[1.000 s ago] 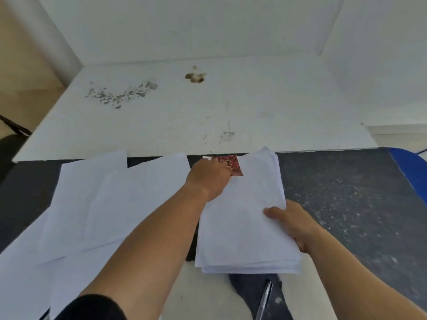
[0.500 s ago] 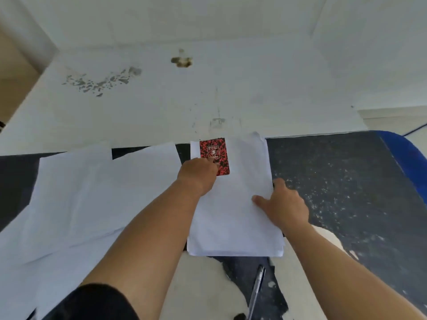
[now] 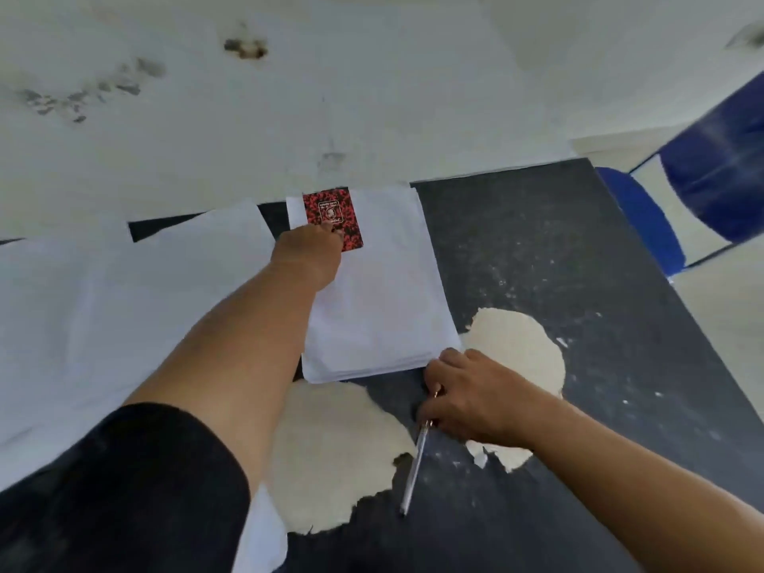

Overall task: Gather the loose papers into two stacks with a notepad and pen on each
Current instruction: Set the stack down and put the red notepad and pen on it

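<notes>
A squared stack of white papers [image 3: 380, 299] lies on the dark table [image 3: 558, 262], its far end against the wall. A small red-and-black notepad [image 3: 333, 217] rests on the stack's far left corner, and my left hand [image 3: 308, 252] holds its near edge. My right hand [image 3: 471, 397] is down on the table just past the stack's near right corner, fingers closed around the upper end of a silver pen [image 3: 413, 469] whose tip still points toward me along the table. Loose white sheets [image 3: 136, 308] overlap in a spread to the left.
The tabletop has large worn patches of pale bare material [image 3: 330, 457] near the front and to the right of the stack. A stained white wall [image 3: 289, 109] rises directly behind the table. A blue chair [image 3: 703, 188] stands off the right end.
The stack was squared and settled flat, with the notepad now fully on its far corner. My right hand left the stack's right edge and came down onto the pen at the front.
</notes>
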